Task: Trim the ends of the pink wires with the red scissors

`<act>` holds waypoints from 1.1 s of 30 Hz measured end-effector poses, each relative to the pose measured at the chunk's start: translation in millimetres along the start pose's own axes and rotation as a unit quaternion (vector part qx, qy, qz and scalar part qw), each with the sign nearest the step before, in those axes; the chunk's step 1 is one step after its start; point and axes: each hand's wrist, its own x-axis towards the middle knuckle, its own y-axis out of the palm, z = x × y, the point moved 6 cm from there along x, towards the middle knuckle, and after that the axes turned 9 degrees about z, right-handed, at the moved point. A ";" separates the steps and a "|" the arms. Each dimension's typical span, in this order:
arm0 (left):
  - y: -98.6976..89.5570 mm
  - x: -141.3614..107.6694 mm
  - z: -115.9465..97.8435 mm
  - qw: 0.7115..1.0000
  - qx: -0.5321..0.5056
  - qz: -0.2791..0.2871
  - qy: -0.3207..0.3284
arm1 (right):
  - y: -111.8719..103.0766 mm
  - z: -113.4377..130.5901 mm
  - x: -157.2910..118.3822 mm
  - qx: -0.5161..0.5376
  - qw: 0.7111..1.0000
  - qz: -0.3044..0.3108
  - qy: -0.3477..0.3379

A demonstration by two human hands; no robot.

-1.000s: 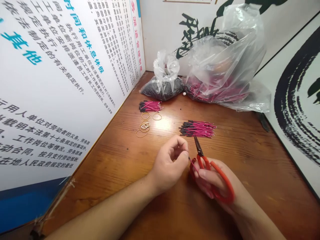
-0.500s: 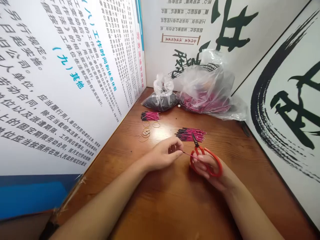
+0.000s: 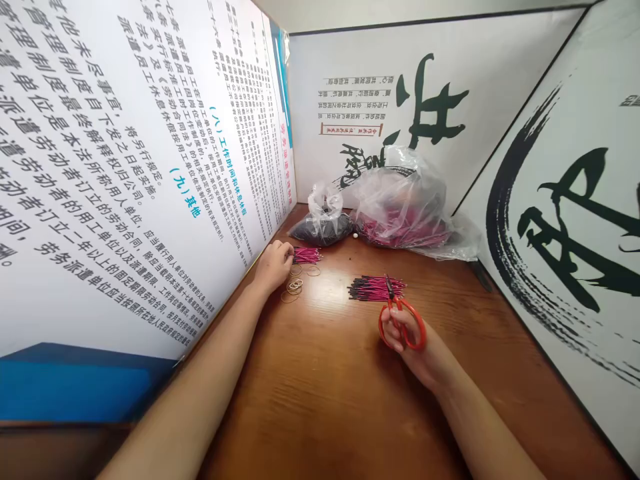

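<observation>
My left hand [image 3: 276, 265] is at the far left, its fingers curled in at the black ends of a small pile of pink wires [image 3: 309, 255]. What is between those fingertips is hidden. My right hand [image 3: 407, 337] holds red-handled scissors [image 3: 421, 328], its fingers around the handles and the dark blades pointing away from me. The blade tips overlap the right part of a larger pile of pink wires with black ends [image 3: 369, 289] lying on the table. Several rubber bands [image 3: 295, 287] lie just right of my left wrist.
At the back of the wooden table [image 3: 300, 387] stand a knotted clear bag of black pieces [image 3: 323, 228] and a bigger clear bag of pink wires [image 3: 405, 227]. Printed panels [image 3: 350, 60] wall in the back, left and right sides. A small white bead-like thing [image 3: 355, 235] lies between the bags.
My left hand has moved away from my right hand, forward and left to the small pile. The single wire stretched between both hands no longer shows. The scissors stay in my right hand; the view has tilted up.
</observation>
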 end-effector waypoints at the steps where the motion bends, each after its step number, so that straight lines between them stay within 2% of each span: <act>1: 2.6 2.7 2.7 1.000 0.009 0.006 0.004 | 0.7 0.6 -0.3 -0.004 1.000 -0.001 0.001; 8: 16.2 11.9 14.2 0.999 0.040 0.009 -0.009 | 2.3 2.2 -0.4 -0.039 0.999 -0.011 0.018; 15: 23.2 23.8 10.3 0.997 0.075 0.021 -0.010 | 6.7 1.1 -1.7 -0.082 0.996 -0.015 0.037; 23: 25.0 22.4 4.1 0.995 0.092 0.031 -0.006 | 6.8 -1.3 -1.7 -0.109 0.993 -0.018 0.049; 29: 25.5 21.2 1.2 0.997 0.072 0.014 -0.011 | 5.8 -4.6 -1.7 -0.119 0.991 -0.020 0.054; 33: 19.8 22.1 3.6 0.999 0.032 -0.027 -0.017 | 5.0 -5.3 -1.2 -0.121 0.991 -0.021 0.051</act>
